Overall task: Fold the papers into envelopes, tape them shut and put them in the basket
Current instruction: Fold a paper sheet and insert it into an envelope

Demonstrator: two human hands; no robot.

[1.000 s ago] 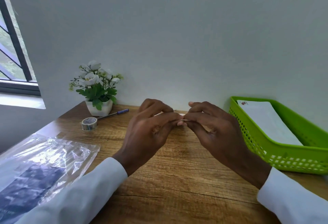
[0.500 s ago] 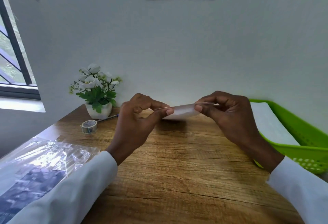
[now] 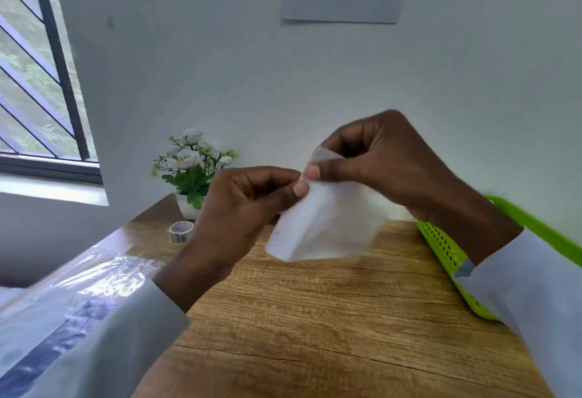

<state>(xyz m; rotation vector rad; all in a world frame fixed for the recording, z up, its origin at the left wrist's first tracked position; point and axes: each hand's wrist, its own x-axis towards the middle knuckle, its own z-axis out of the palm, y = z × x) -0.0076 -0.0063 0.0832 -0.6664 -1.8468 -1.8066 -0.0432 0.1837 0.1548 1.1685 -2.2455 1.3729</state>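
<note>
I hold the folded paper in the air over the middle of the desk, my left hand and right hand both pinching its top edge between thumb and fingers, close together. To do this well, I'd keep the flaps flat and aligned (the paper looks soft and blurred), then lay it down. The tape roll sits far left, the green basket right.

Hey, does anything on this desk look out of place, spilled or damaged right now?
Nothing stands out. Both hands, left hand and right hand, pinch the white paper above the table. The tape roll and flower pot stand undisturbed.
</note>
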